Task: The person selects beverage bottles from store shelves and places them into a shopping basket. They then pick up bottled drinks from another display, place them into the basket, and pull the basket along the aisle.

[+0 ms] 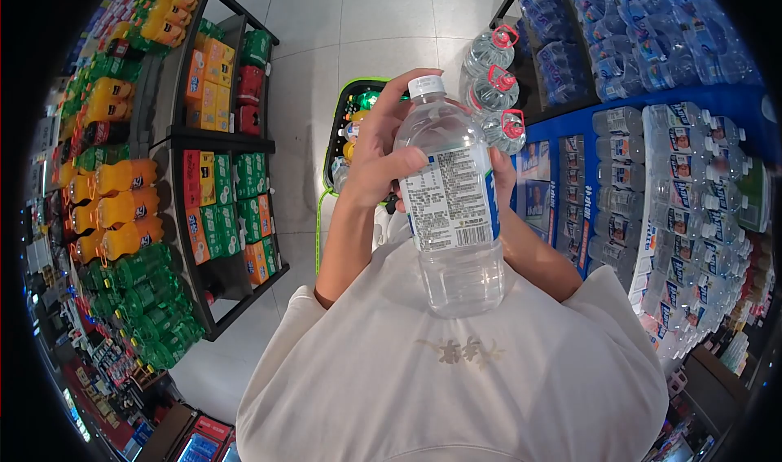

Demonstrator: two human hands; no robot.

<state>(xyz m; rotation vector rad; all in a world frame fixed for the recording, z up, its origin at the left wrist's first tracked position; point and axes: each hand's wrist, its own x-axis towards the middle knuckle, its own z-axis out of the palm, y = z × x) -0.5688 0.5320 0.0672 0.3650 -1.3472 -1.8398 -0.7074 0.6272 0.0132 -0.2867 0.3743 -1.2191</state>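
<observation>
A large clear plastic bottle point(452, 197) with a white cap is held up close in front of my chest, cap end away from me. Its white label with small print and a barcode faces the camera. My left hand point(387, 148) wraps the bottle's left side, thumb across the label and fingers behind the shoulder. On the other side, my right hand point(503, 177) grips around the label's right edge; most of its fingers are hidden behind the bottle. Beyond my left hand, a black basket point(332, 140) with a lime-green rim holds several drink bottles.
Shelves on the left carry orange soda bottles point(122, 210), green bottles point(151, 299) and boxed packs point(216, 185). Large water jugs point(493, 91) with red handles stand on the floor ahead. To the right are stacked water bottles point(684, 210) and blue-wrapped packs point(619, 63).
</observation>
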